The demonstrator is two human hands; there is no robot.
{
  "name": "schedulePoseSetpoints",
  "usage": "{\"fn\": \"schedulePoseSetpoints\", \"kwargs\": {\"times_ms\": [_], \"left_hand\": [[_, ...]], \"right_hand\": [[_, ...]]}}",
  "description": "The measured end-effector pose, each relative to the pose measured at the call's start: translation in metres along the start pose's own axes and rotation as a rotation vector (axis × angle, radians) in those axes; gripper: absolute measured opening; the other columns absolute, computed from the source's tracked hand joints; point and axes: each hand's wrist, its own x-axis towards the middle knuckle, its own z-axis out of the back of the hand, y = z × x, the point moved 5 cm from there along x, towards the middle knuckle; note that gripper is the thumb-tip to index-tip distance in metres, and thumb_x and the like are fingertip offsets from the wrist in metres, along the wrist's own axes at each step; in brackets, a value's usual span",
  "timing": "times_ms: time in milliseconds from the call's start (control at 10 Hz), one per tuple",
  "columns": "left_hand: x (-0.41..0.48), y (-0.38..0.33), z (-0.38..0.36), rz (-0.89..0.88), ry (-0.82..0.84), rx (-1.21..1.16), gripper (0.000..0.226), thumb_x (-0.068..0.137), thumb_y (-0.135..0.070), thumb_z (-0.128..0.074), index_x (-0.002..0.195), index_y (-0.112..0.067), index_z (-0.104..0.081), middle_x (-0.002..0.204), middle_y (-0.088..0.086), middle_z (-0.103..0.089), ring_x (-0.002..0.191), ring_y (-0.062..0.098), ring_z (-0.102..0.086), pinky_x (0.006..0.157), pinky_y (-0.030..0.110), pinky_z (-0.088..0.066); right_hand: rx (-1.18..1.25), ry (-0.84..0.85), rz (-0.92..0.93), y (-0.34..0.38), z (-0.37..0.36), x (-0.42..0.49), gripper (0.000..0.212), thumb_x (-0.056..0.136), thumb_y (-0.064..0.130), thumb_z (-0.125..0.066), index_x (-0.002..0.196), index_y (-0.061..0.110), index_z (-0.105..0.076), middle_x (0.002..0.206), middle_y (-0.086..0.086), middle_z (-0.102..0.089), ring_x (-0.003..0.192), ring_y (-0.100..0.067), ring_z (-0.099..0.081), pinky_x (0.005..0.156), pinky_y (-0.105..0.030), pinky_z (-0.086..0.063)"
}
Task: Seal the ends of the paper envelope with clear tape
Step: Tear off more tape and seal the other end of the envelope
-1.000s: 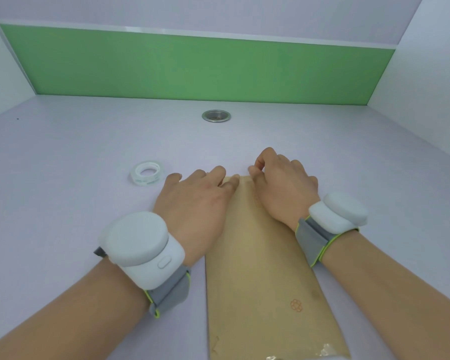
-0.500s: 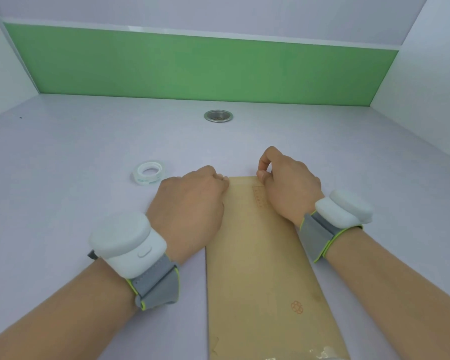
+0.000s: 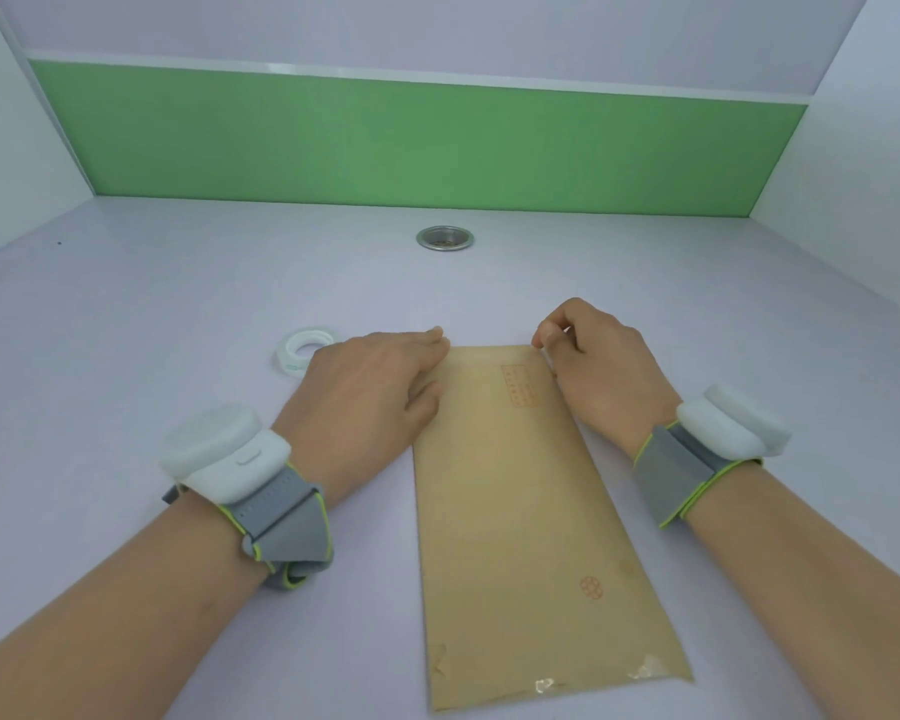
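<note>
The brown paper envelope (image 3: 515,511) lies flat on the worktop (image 3: 126,366) between both hands. The left hand (image 3: 370,392) presses its far left corner with nearly straight fingers. The right hand (image 3: 601,371) curls its fingers and seems to pinch the far right corner. A roll of clear tape (image 3: 305,350) sits beside the left hand.

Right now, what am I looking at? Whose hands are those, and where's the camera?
No machine: these are a person's two bare hands, seen by a camera worn on their head, looking down. A brown paper envelope lies flat on the pale table, a roll of clear tape to its left. The left hand presses its fingers on the envelope's far left corner. The right hand curls its fingers at the far right corner; whether it pinches anything, I cannot tell. White gadgets are strapped on both wrists.
</note>
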Motion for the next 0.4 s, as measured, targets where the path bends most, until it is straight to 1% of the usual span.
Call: {"fn": "schedulePoseSetpoints", "kwargs": {"times_ms": [100,200,300,400], "left_hand": [[0.003,0.006,0.003,-0.001,-0.1,-0.071,0.043,0.093,-0.033,-0.042,0.133,-0.02,-0.049,0.144,-0.007,-0.044,0.137,0.012,-0.034,0.112,0.03,-0.026],[0.001,0.011,0.015,0.068,-0.266,-0.137,0.042,0.09,-0.032,-0.043,0.13,-0.022,-0.053,0.135,-0.005,-0.054,0.132,0.016,-0.042,0.104,0.023,-0.025],[0.003,0.016,0.025,0.121,-0.374,-0.194,0.042,0.088,-0.034,-0.041,0.125,-0.022,-0.057,0.122,-0.003,-0.063,0.117,0.018,-0.052,0.097,0.023,-0.034],[0.0,0.015,0.026,0.126,-0.396,-0.257,0.043,0.085,-0.038,-0.036,0.119,-0.023,-0.058,0.105,-0.008,-0.066,0.102,0.014,-0.056,0.085,0.022,-0.04]], "right_hand": [[0.01,0.018,0.003,0.001,-0.001,0.001,0.026,0.096,0.029,-0.037,0.103,0.015,-0.057,0.101,-0.004,-0.065,0.095,-0.024,-0.058,0.083,-0.037,-0.046],[-0.005,0.034,0.008,0.003,0.0,-0.003,0.024,0.096,0.031,-0.038,0.103,0.016,-0.055,0.096,-0.001,-0.063,0.09,-0.022,-0.057,0.077,-0.033,-0.044],[0.003,0.009,0.026,0.006,0.004,-0.002,0.02,0.095,0.021,-0.037,0.1,0.016,-0.055,0.091,0.001,-0.062,0.087,-0.022,-0.057,0.073,-0.032,-0.043],[0.025,-0.064,0.065,0.011,0.006,-0.005,0.018,0.096,0.023,-0.039,0.098,0.014,-0.054,0.088,-0.001,-0.062,0.08,-0.021,-0.055,0.069,-0.031,-0.04]]}}
